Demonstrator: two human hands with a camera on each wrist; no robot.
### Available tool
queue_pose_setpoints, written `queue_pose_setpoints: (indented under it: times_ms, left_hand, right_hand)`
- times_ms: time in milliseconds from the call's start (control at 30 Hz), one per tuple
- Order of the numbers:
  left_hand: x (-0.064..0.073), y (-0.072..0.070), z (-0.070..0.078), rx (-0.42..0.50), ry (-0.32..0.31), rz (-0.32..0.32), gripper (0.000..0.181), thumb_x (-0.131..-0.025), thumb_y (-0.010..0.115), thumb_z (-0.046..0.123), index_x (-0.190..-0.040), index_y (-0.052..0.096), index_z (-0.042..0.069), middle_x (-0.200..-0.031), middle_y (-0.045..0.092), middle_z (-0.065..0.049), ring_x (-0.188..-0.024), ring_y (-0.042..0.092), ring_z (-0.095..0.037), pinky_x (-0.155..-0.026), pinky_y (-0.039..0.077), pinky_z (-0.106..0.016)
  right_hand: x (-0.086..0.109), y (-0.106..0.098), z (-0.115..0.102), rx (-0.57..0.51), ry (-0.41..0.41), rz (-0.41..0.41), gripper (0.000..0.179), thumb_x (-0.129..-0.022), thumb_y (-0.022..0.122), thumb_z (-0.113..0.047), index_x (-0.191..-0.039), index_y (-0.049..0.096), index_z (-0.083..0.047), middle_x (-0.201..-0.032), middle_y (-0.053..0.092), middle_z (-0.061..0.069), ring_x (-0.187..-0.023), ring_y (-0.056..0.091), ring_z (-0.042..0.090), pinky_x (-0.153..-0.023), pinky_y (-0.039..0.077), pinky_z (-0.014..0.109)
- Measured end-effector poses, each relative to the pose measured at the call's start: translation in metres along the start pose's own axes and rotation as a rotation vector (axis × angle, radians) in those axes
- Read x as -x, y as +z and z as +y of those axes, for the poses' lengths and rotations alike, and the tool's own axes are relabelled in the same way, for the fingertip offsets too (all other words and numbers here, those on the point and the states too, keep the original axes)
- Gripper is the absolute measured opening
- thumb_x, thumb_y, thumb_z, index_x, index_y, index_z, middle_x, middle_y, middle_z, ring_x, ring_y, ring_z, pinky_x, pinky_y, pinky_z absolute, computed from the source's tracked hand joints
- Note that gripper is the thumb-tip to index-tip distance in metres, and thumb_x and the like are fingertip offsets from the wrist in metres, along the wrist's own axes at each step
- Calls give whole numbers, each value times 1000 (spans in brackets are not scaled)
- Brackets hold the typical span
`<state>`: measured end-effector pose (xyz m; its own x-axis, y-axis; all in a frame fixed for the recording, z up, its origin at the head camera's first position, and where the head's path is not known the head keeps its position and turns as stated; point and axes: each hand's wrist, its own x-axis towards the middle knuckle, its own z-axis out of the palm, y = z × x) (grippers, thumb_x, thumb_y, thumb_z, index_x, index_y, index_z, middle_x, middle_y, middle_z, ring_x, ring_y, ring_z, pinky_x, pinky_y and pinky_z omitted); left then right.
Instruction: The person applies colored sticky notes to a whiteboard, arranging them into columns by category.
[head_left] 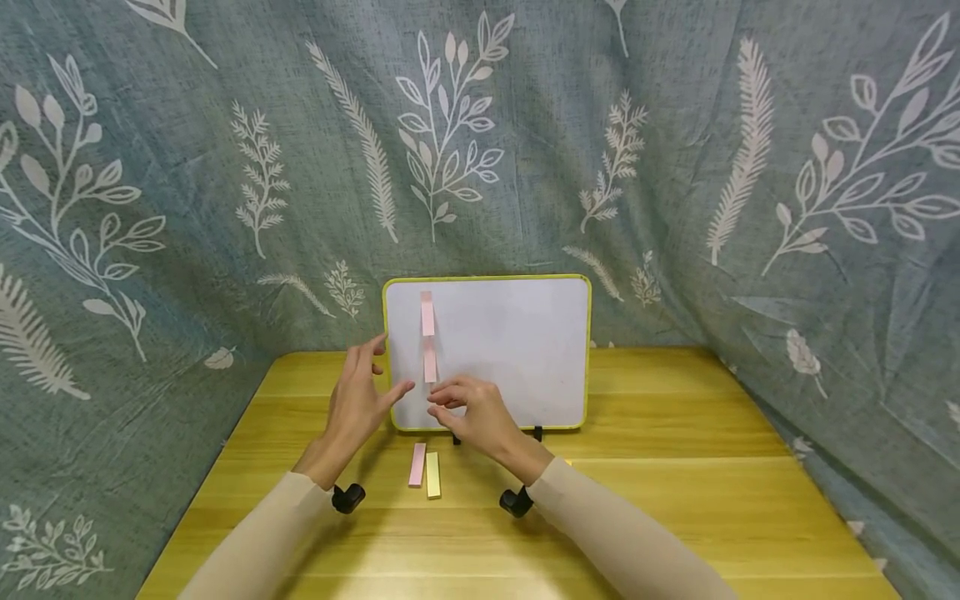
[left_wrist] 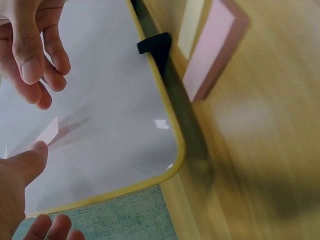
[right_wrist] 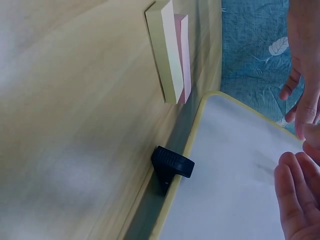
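A white board with a yellow frame stands upright on the wooden table. Two pink sticky notes, an upper note and a lower note, hang one below the other near its left side. My left hand is at the board's left edge, thumb and fingers spread apart with nothing between them. Just below the lower note is my right hand, its fingertips close to the board and bent slightly; no object shows in them. In the left wrist view a pink note juts from the board by the left thumb.
A pink sticky-note pad and a yellow sticky-note pad lie side by side on the table before the board. Black stand feet hold the board's lower edge. A leaf-patterned cloth hangs behind the table.
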<state>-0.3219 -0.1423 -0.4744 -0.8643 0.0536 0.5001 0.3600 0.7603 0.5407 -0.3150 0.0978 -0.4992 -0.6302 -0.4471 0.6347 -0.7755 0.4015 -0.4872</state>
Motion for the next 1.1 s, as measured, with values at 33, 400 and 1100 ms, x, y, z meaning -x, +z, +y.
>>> queue_pose_setpoints:
  times_ms: [33, 400, 1100]
  left_hand:
    - [2, 0, -1, -2, 9, -6, 93, -97, 99, 26, -174, 49, 10, -149, 63, -21, -118, 74, -40, -85, 66, -55]
    - [24, -1, -14, 5, 107, -111, 74, -97, 99, 22, -159, 63, 6, -140, 72, -19, -111, 74, -33, -90, 65, -47]
    - [48, -6, -39, 55, 190, -477, 37, -102, 94, 24, -133, 82, 10, -127, 78, -11, -114, 78, -34, -96, 68, -51]
  right_hand:
    - [1, 0, 0, 2, 6, -11, 15, -103, 89, -7, -115, 89, 3, -120, 85, 16, -100, 88, 29, -89, 72, 29]
    - [8, 5, -1, 46, 67, -163, 23, -104, 90, -14, -124, 89, -1, -125, 86, 12, -107, 85, 27, -95, 72, 34]
    - [19, 15, -3, 144, 65, -381, 33, -105, 90, -23, -133, 87, -5, -136, 85, 10, -127, 81, 27, -113, 67, 46]
